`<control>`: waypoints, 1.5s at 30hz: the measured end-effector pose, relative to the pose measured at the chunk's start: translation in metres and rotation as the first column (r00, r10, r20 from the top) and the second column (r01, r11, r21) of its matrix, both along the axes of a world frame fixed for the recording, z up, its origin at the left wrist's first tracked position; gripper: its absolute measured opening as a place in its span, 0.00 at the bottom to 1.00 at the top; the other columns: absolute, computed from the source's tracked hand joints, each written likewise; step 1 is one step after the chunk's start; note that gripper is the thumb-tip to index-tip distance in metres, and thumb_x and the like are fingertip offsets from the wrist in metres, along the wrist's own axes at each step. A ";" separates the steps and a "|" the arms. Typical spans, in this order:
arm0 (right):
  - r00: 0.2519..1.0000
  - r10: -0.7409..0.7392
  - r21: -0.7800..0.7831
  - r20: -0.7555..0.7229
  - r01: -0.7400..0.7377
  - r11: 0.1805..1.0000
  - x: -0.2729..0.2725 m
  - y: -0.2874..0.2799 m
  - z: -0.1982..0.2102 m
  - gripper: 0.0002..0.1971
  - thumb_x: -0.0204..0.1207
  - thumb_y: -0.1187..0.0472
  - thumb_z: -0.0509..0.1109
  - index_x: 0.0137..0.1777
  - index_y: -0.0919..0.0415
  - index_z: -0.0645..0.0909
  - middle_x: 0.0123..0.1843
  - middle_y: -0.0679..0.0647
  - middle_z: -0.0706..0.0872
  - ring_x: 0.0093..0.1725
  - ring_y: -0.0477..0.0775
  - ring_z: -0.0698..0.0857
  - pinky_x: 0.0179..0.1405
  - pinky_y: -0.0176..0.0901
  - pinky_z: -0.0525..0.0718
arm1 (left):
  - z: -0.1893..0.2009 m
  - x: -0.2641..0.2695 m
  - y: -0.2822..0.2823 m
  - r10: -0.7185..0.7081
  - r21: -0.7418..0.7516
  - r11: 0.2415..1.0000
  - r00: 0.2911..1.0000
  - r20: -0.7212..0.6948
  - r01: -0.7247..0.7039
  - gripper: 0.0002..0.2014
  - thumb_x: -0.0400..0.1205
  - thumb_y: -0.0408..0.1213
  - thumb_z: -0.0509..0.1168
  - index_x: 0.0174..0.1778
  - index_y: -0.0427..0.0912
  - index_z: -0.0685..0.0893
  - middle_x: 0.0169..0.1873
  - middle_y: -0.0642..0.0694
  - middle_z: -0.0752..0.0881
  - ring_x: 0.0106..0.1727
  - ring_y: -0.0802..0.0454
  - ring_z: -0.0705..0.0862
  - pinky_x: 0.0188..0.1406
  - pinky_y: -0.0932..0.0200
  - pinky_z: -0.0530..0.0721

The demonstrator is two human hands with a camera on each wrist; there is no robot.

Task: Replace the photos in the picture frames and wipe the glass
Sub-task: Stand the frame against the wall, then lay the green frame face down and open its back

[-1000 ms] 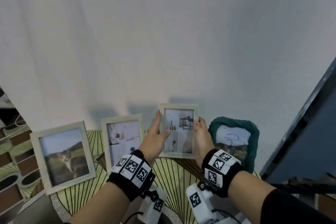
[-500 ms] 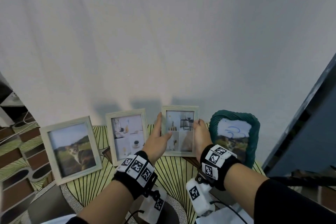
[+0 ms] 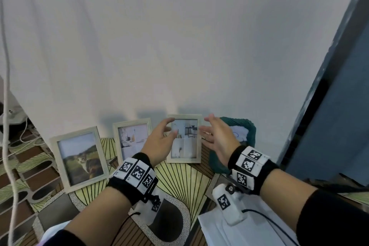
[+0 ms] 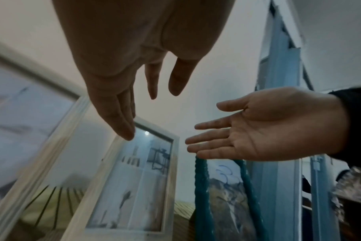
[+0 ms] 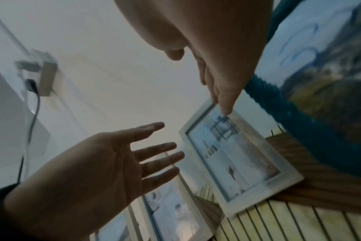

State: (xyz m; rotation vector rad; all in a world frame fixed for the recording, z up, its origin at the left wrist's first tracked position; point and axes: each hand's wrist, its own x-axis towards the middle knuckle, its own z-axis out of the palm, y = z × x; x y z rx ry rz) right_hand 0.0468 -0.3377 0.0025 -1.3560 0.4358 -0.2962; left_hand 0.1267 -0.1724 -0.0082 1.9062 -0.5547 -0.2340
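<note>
A small pale wooden picture frame (image 3: 184,139) with an interior photo stands upright against the white wall, also seen in the left wrist view (image 4: 134,184) and the right wrist view (image 5: 237,159). My left hand (image 3: 161,142) hovers just left of it, fingers straight and spread, holding nothing. My right hand (image 3: 216,136) hovers just right of it, palm inward, fingers straight, clear of the frame. Both open palms show in the wrist views: right hand (image 4: 258,128), left hand (image 5: 105,164).
Two more pale frames lean on the wall to the left, one with a dog photo (image 3: 79,158), one with a light interior photo (image 3: 132,138). A teal woven frame (image 3: 242,136) stands behind my right hand. A white cloth (image 3: 219,227) lies at the front right. A dark door edge (image 3: 329,86) rises on the right.
Both hands have let go of the small frame and drawn back from its sides with fingers spread; the frame now stands on its own against the wall.
</note>
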 end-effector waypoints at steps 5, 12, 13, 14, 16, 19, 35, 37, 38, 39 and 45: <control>0.977 -0.210 -0.177 0.028 0.211 0.961 -0.049 -0.053 0.014 0.05 0.85 0.63 0.62 0.52 0.59 0.80 0.33 0.56 0.85 0.30 0.55 0.86 0.31 0.45 0.84 | 0.007 -0.028 -0.030 -0.183 0.050 0.982 0.983 0.023 0.181 0.18 0.89 0.43 0.58 0.75 0.58 0.72 0.63 0.46 0.80 0.62 0.50 0.82 0.63 0.43 0.84; 0.896 -0.413 -0.376 -0.160 0.332 0.865 -0.076 -0.128 -0.011 0.02 0.80 0.61 0.65 0.50 0.54 0.77 0.46 0.56 0.82 0.42 0.54 0.78 0.43 0.48 0.78 | -0.015 -0.038 -0.088 -0.199 0.147 0.967 0.976 -0.085 0.210 0.33 0.88 0.39 0.60 0.86 0.53 0.52 0.82 0.40 0.65 0.77 0.43 0.71 0.73 0.51 0.75; 0.901 -0.369 -0.363 -0.227 0.273 0.891 -0.077 -0.133 -0.015 0.06 0.81 0.60 0.65 0.56 0.54 0.76 0.48 0.57 0.81 0.45 0.55 0.78 0.44 0.49 0.78 | -0.021 -0.036 -0.094 -0.199 0.169 0.962 0.975 -0.094 0.213 0.34 0.87 0.37 0.60 0.86 0.53 0.50 0.81 0.40 0.66 0.75 0.44 0.74 0.70 0.56 0.77; 0.907 -0.307 -0.342 -0.289 0.202 0.918 -0.078 -0.137 -0.019 0.11 0.82 0.59 0.64 0.63 0.54 0.75 0.51 0.57 0.81 0.48 0.56 0.79 0.47 0.50 0.79 | -0.026 -0.035 -0.099 -0.202 0.173 0.960 0.973 -0.112 0.219 0.35 0.87 0.35 0.61 0.86 0.52 0.50 0.79 0.40 0.70 0.68 0.47 0.79 0.62 0.64 0.79; 0.905 -0.169 -0.306 -0.391 0.046 0.951 -0.080 -0.139 -0.025 0.20 0.84 0.57 0.63 0.74 0.54 0.69 0.60 0.59 0.81 0.60 0.57 0.80 0.58 0.56 0.79 | -0.035 -0.034 -0.107 -0.219 0.169 0.955 0.965 -0.146 0.242 0.35 0.85 0.30 0.61 0.85 0.50 0.53 0.71 0.44 0.77 0.54 0.57 0.81 0.53 0.71 0.80; 0.881 -0.022 -0.278 -0.472 -0.125 0.952 -0.078 -0.135 -0.035 0.26 0.85 0.54 0.61 0.82 0.53 0.63 0.72 0.59 0.79 0.72 0.59 0.76 0.68 0.60 0.72 | -0.047 -0.035 -0.114 -0.250 0.170 0.944 0.950 -0.186 0.282 0.32 0.82 0.26 0.61 0.80 0.48 0.59 0.68 0.43 0.81 0.60 0.49 0.84 0.62 0.43 0.85; 0.993 -0.078 -0.421 0.087 0.108 0.901 -0.101 -0.085 0.039 0.21 0.87 0.62 0.62 0.72 0.37 0.70 0.33 0.41 0.91 0.35 0.36 0.89 0.26 0.25 0.81 | 0.034 -0.057 -0.048 -0.125 -0.135 0.981 0.988 0.089 0.136 0.28 0.88 0.34 0.61 0.80 0.64 0.66 0.52 0.43 0.88 0.49 0.47 0.87 0.51 0.53 0.86; 0.982 -0.068 -0.392 0.174 0.133 0.910 -0.109 -0.064 0.052 0.21 0.86 0.63 0.63 0.74 0.40 0.72 0.38 0.45 0.92 0.38 0.39 0.90 0.31 0.28 0.83 | 0.049 -0.068 -0.021 -0.116 -0.185 0.973 0.985 0.128 0.139 0.27 0.87 0.35 0.63 0.78 0.65 0.70 0.46 0.44 0.89 0.43 0.52 0.87 0.51 0.53 0.86; 0.978 -0.053 -0.367 0.200 0.125 0.922 -0.114 -0.051 0.056 0.21 0.86 0.62 0.63 0.76 0.43 0.73 0.43 0.50 0.92 0.42 0.42 0.91 0.34 0.31 0.85 | 0.054 -0.074 -0.006 -0.114 -0.201 0.969 0.984 0.138 0.141 0.27 0.86 0.35 0.64 0.78 0.66 0.71 0.45 0.47 0.90 0.42 0.53 0.87 0.51 0.53 0.87; 0.975 -0.034 -0.341 0.220 0.110 0.934 -0.119 -0.038 0.059 0.21 0.86 0.61 0.63 0.78 0.45 0.73 0.49 0.55 0.91 0.46 0.45 0.91 0.37 0.34 0.86 | 0.058 -0.081 0.009 -0.111 -0.211 0.967 0.983 0.145 0.140 0.27 0.86 0.36 0.65 0.77 0.67 0.71 0.44 0.49 0.90 0.43 0.53 0.88 0.51 0.53 0.88; 0.940 0.134 -0.057 0.314 -0.122 0.991 -0.149 0.037 0.043 0.17 0.86 0.59 0.63 0.73 0.45 0.74 0.59 0.56 0.89 0.58 0.54 0.90 0.48 0.47 0.88 | 0.053 -0.129 0.097 -0.098 -0.297 0.947 0.990 0.102 0.124 0.27 0.80 0.38 0.69 0.76 0.61 0.75 0.42 0.46 0.89 0.41 0.52 0.86 0.46 0.61 0.86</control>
